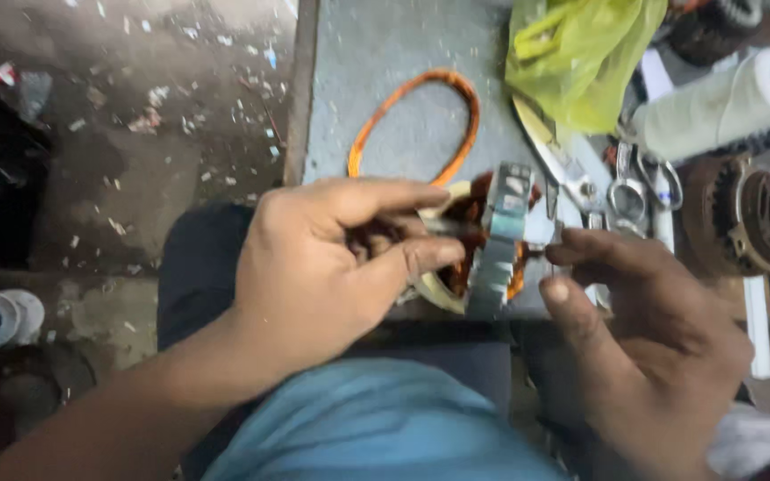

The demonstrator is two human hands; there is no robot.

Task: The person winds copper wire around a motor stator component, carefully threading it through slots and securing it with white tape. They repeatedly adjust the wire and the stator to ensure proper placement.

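The stator (pixel 496 240), a ring of grey metal laminations with copper-coloured windings, sits upright between your two hands, over your lap at the near edge of the grey surface (pixel 367 80). Your left hand (pixel 323 267) is curled around its left side, thumb along the top and fingers hooked into the winding. Your right hand (pixel 634 330) stands half open at the right side, fingertips touching the ring's edge; motion blur makes it hard to say whether they pinch anything.

Just behind the stator an orange wire loop (pixel 416 116) lies flat on the surface. To the right, scissors (pixel 572 165) lie under a yellow-green plastic bag (pixel 581 53), with a white thread spool (pixel 724 102) and a rusty round motor part (pixel 764 218) beyond them. That right side is crowded. The left part of the surface is bare up to its edge, past which lies the littered floor (pixel 126 134).
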